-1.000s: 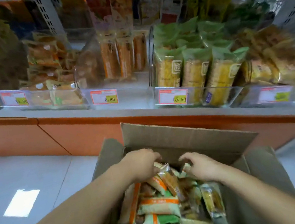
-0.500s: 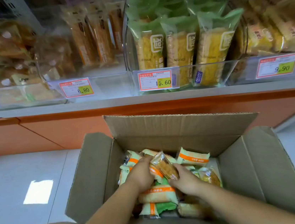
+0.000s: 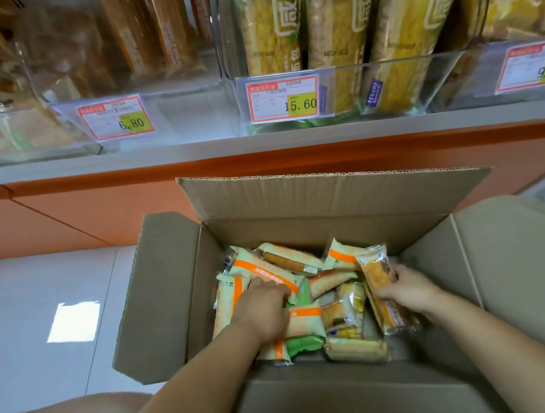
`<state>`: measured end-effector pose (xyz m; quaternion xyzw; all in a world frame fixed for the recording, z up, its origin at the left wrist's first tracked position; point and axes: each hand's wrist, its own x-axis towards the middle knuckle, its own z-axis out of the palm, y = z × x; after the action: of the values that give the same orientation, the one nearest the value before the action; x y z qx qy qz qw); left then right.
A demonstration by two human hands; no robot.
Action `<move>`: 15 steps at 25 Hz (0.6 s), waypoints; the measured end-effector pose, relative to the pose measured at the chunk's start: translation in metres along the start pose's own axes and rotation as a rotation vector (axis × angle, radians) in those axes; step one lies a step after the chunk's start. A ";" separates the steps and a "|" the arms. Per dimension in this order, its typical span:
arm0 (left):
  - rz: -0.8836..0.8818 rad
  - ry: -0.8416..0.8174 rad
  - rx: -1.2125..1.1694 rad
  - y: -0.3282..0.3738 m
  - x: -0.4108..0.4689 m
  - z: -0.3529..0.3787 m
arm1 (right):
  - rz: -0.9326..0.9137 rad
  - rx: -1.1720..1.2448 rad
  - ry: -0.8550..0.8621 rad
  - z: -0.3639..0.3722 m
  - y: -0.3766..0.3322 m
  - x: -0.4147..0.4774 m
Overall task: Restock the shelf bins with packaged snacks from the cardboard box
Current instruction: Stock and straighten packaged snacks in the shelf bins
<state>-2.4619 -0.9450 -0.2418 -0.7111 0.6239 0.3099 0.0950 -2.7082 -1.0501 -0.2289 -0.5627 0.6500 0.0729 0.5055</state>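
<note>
1. Packaged snacks (image 3: 292,265) lay in a loose pile at the bottom of the open cardboard box (image 3: 178,286). Most were in pale wrappers with an orange stripe, and a green wrapper showed among them.
2. The right hand (image 3: 408,289) gripped a clear-wrapped snack (image 3: 377,272) at the right side of the pile. Its fingers and thumb were curled round the packet's middle, and the packet's upper end pointed toward the shelf.
3. The left hand (image 3: 263,310) lay knuckles-up on the striped packets left of the pile's middle. Its fingers were bent down into the pile and hidden, so I could not tell whether they held anything.
4. The box stood on the pale floor (image 3: 19,306) with its flaps folded outward, the far flap raised against the orange base panel (image 3: 93,211). A bright patch of light (image 3: 74,321) lay on the floor to the box's left.
5. Above the panel ran the grey shelf (image 3: 256,143), carrying clear shelf bins side by side.
6. The middle bin (image 3: 437,76) held upright yellow packs with green tops (image 3: 338,26) and bore a price tag reading 15.60 (image 3: 283,99).
7. The bin to its left (image 3: 190,106) held brown packs at its back and a tag reading 6.80 (image 3: 116,119).
8. At the right edge a third tag read 9.90 (image 3: 535,66).
</note>
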 end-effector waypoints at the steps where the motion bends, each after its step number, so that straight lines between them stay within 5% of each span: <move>1: 0.031 -0.001 0.062 0.006 0.000 0.002 | 0.014 0.064 0.024 -0.002 0.007 -0.002; 6: 0.114 0.340 0.128 0.020 0.017 -0.015 | 0.024 0.115 -0.031 0.012 0.015 -0.002; 15: -0.058 0.278 0.394 0.020 0.058 -0.020 | -0.017 0.095 -0.035 0.016 0.013 0.006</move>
<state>-2.4727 -1.0075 -0.2532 -0.7323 0.6587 0.0781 0.1540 -2.7088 -1.0391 -0.2474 -0.5421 0.6390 0.0474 0.5436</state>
